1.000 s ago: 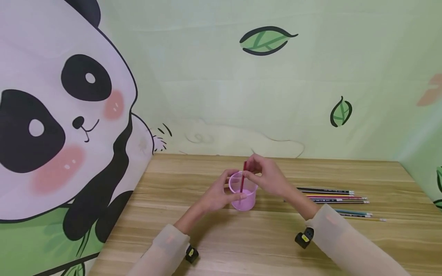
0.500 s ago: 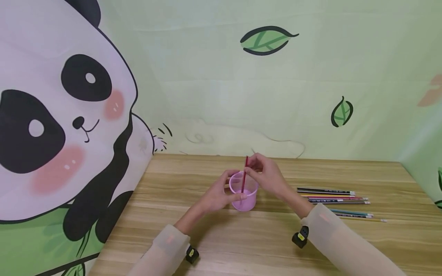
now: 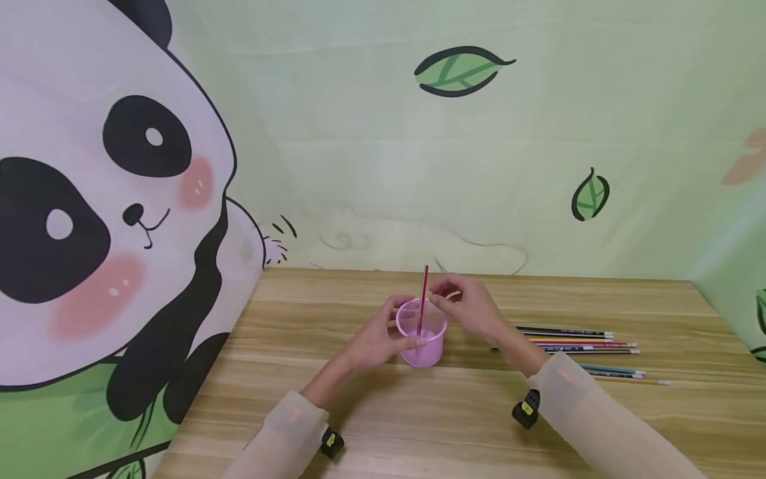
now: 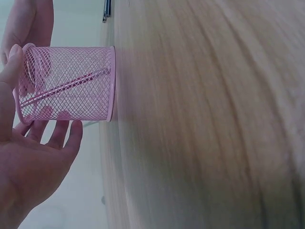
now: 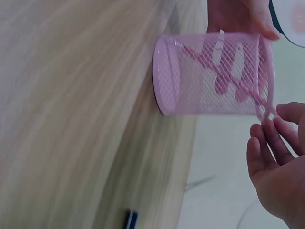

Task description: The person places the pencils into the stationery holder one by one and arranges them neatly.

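A pink mesh pencil cup (image 3: 427, 349) stands upright on the wooden table. My left hand (image 3: 374, 339) holds it from the left, thumb on the near rim and fingers round the far side. Inside leans a red pencil (image 3: 423, 299), its upper end above the rim; the left wrist view shows the pencil (image 4: 66, 88) slanting through the mesh. My right hand (image 3: 469, 309) is at the right of the rim, fingers loosely bent, apart from the pencil in the head view. In the right wrist view, fingertips of the right hand (image 5: 281, 162) lie close against the rim.
Several pencils (image 3: 577, 349) lie on the table (image 3: 383, 419) to the right, partly behind the right forearm. A green cloth backdrop (image 3: 359, 133) with a printed panda (image 3: 137, 213) rises behind and left of the table.
The right hand has let go of the red pencil and drawn slightly right of it. The pencil now leans in the cup by itself. The left hand has stayed on the cup.
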### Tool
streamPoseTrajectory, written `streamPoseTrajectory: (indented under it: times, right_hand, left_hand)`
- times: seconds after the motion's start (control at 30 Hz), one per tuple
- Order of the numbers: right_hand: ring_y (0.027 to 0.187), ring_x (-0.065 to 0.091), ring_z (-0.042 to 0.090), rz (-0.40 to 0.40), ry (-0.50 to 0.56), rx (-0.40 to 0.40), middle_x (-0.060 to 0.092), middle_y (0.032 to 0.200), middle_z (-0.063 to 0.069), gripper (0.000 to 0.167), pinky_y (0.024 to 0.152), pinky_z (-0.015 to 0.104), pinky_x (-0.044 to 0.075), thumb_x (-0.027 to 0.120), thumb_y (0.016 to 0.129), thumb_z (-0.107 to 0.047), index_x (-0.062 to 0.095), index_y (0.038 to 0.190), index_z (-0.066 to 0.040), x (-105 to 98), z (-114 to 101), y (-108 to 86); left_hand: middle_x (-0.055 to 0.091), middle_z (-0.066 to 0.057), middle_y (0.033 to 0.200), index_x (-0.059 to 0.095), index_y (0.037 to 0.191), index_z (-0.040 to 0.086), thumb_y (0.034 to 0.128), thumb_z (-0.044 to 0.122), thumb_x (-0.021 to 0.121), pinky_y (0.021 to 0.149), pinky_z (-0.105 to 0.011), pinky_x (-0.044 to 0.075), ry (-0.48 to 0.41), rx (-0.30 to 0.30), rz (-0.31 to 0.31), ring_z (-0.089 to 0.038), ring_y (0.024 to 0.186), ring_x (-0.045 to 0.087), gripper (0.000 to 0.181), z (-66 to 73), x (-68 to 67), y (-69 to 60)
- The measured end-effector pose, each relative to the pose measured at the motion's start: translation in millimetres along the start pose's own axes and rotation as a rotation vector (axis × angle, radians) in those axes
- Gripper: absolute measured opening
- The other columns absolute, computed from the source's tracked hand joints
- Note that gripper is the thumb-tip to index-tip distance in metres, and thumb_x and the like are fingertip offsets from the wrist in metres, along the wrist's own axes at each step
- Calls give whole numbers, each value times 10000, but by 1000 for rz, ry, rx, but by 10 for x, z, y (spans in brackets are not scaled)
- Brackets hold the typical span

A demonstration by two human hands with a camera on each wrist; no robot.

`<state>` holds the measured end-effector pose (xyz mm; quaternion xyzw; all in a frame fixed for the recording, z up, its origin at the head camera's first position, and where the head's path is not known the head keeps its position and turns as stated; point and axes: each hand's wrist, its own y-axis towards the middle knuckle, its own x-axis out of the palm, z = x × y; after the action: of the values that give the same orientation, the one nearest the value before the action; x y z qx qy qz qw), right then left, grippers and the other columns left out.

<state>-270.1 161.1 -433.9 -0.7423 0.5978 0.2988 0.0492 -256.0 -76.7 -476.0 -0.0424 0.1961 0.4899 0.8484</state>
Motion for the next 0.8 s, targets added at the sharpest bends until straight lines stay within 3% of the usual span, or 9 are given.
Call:
streamPoseTrajectory:
  times: [0.33, 0.8]
  right_hand:
    - [953, 680, 222, -34, -146, 0, 739, 1001, 46, 125, 842, 311, 604, 739, 1007, -111, 743, 1110, -40, -503, 110, -103]
    - [874, 650, 197, -66, -343, 17, 710, 934, 42, 41, 775, 303, 587, 745, 986, -48, 738, 995, -9, -1089, 583, -470]
  left_hand:
    - [524, -78, 1515, 389, 1588, 135, 903, 289, 873, 1106, -461, 507, 26, 0, -2, -367, 1360, 560, 853, -6, -19, -1]
    - [513, -79, 1532, 376, 1600, 149, 914, 298, 862, 1092, -450, 518, 17, -8, -13, -348, 1354, 565, 854, -10, -7, 3]
